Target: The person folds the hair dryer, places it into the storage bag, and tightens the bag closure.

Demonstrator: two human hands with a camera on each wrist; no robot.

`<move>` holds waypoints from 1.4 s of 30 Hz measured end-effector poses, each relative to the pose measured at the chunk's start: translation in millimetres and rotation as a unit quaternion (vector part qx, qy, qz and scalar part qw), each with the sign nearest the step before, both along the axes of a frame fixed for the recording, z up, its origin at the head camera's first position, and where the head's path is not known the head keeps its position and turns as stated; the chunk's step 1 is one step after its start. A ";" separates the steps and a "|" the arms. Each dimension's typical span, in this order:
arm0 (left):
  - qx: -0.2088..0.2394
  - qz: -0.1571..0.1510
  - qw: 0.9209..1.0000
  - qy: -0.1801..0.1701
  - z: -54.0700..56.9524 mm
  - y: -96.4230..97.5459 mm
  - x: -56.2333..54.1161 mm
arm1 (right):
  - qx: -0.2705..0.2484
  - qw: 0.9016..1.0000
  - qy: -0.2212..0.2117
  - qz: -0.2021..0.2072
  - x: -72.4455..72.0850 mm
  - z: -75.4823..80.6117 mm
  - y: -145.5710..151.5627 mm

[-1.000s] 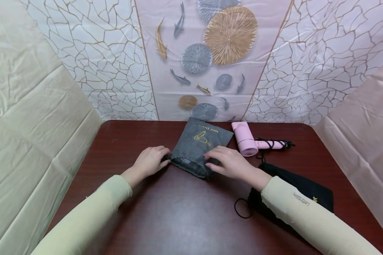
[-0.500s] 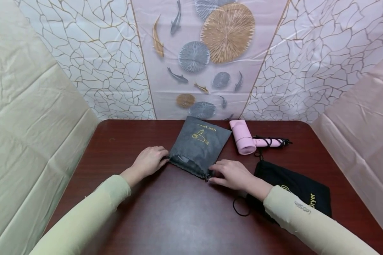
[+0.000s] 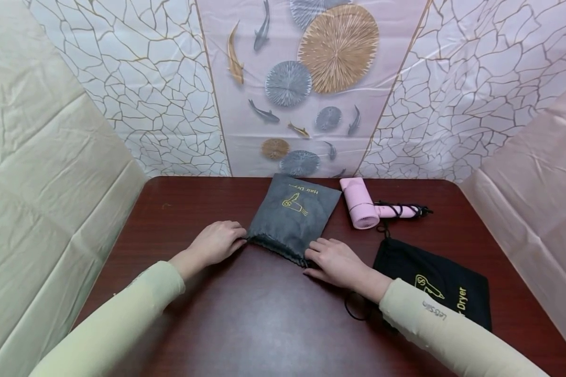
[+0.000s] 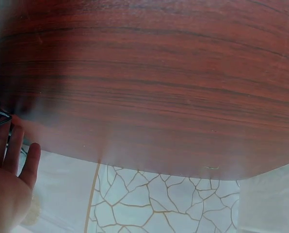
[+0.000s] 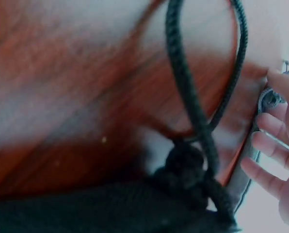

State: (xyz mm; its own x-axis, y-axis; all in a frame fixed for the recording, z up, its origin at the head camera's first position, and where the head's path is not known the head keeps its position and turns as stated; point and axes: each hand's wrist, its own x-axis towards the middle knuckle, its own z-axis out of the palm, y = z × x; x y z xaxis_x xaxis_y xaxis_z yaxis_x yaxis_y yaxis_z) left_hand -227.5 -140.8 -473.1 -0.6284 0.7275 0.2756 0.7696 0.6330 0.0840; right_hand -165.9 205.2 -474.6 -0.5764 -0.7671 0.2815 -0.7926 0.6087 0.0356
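A grey drawstring bag [image 3: 306, 222] with a yellow hair dryer print lies on the table, its mouth facing me. My left hand [image 3: 217, 242] pinches the left corner of the mouth; in the left wrist view black cord [image 4: 0, 119] shows at the fingertips. At the right corner my right hand [image 3: 337, 266] pinches the bag's cord end between thumb and fingers. The frilled mouth [image 3: 283, 250] stretches between both hands, and the inside of the bag is hidden.
A pink hair dryer [image 3: 360, 205] with its black cord wound round the handle lies right of the grey bag. A black drawstring bag [image 3: 459, 280] lies partly under my right forearm, its cord loop [image 5: 184, 82] large in the right wrist view. Patterned cloth stands behind the table.
My right hand has gone from over the grey bag down to its right corner and taken hold there. The mouth, which gaped a little, now lies flatter, and my left hand has shifted slightly left.
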 end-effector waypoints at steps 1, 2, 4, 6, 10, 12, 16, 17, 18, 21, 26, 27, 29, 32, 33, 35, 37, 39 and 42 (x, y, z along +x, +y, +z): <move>0.001 -0.001 1.000 0.002 0.4 -1.1 0.4 | 0.000 1.000 0.002 0.007 -1.2 -0.2 -0.7; 0.004 -0.002 1.000 0.001 1.0 -2.2 1.0 | 0.000 1.000 0.002 0.015 -2.7 -0.8 -1.2; 0.007 -0.003 1.000 -0.001 2.2 -4.1 1.9 | -0.003 0.999 -0.001 0.033 -5.4 -1.1 -0.8; 0.009 -0.001 1.000 -0.006 3.9 -5.6 2.4 | -0.010 0.999 -0.005 0.047 -7.5 -0.9 2.0; 0.010 0.009 1.000 -0.015 9.6 -8.3 2.6 | -0.043 0.997 -0.004 0.059 -10.9 4.8 11.6; 0.017 0.015 1.000 -0.019 13.8 -10.5 2.6 | -0.060 0.996 0.005 0.064 -14.1 10.0 16.2; 0.045 0.032 0.998 -0.043 25.0 -16.1 3.9 | -0.087 0.994 0.027 0.067 -20.5 26.8 26.3; 0.055 0.036 0.997 -0.049 28.3 -17.7 4.5 | -0.092 0.993 0.029 0.066 -22.1 31.3 29.6; 0.064 0.039 0.996 -0.055 31.5 -19.3 5.4 | -0.097 0.993 0.033 0.063 -23.4 35.7 33.4; 0.082 0.042 0.994 -0.061 40.0 -22.3 7.4 | -0.106 0.993 0.039 0.045 -26.2 46.2 46.4; 0.094 0.031 0.993 -0.071 46.7 -20.0 10.0 | -0.098 0.994 0.040 0.016 -26.2 54.6 65.3; 0.096 0.028 0.992 -0.073 47.2 -18.5 10.5 | -0.097 0.994 0.040 0.012 -25.8 55.1 68.3; 0.099 0.022 0.992 -0.078 47.5 -15.4 11.4 | -0.096 0.995 0.040 0.005 -24.0 55.3 74.0; 0.094 0.017 0.992 -0.085 49.7 -12.0 13.2 | -0.093 0.995 0.032 -0.009 -21.8 55.5 83.2; 0.091 0.015 0.992 -0.087 50.4 -11.8 13.6 | -0.094 0.995 0.029 -0.013 -21.2 56.1 86.1; 0.085 0.015 0.992 -0.089 51.9 -13.0 14.3 | -0.093 0.995 0.023 -0.020 -20.2 57.5 91.7; 0.080 0.016 0.993 -0.086 52.3 -16.2 14.5 | -0.093 0.995 0.018 -0.025 -19.6 58.5 96.6; 0.074 0.016 0.994 -0.081 52.2 -20.5 14.9 | -0.092 0.995 0.016 -0.032 -18.6 59.5 101.4; 0.065 0.017 0.995 -0.078 53.3 -27.5 16.1 | -0.092 0.995 0.008 -0.048 -16.1 60.0 110.1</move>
